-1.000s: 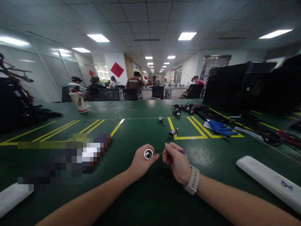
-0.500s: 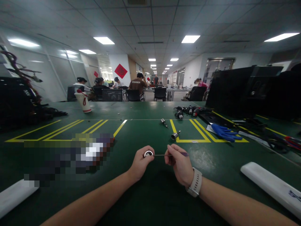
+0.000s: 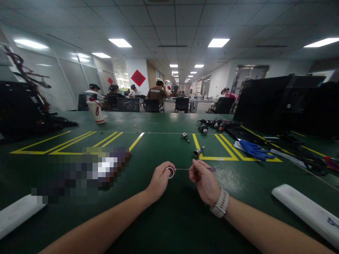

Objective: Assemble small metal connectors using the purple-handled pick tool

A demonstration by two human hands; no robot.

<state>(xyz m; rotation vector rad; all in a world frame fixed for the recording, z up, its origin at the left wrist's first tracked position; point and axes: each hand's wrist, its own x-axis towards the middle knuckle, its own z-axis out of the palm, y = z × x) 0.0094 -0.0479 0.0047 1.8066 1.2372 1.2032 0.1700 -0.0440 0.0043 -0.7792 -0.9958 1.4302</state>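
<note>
My left hand (image 3: 158, 182) is closed around a small round metal part; its ring-shaped open end (image 3: 171, 172) shows at the thumb. My right hand (image 3: 206, 182), with a pale watch on the wrist, pinches a thin screwdriver (image 3: 182, 169) whose purplish handle lies along the palm. The shaft points left and its tip meets the left hand's fingers by the ring; whether it touches the metal part I cannot tell. Just beyond my right hand lies a metal cup-shaped bit with a shank (image 3: 198, 152). A smaller metal bit (image 3: 186, 137) rests farther back.
Yellow tape (image 3: 219, 158) marks boxes on the green table (image 3: 164, 225). Blue gloves (image 3: 253, 150), cables and black tool parts (image 3: 203, 128) lie to the right. A paper cup (image 3: 96, 112) stands back left. White bars (image 3: 304, 204) flank my arms. Several people sit beyond.
The round part has turned in my left hand, so its open end faces differently. The screwdriver shaft has gone from the ring's near side to above it. The view has shifted slightly.
</note>
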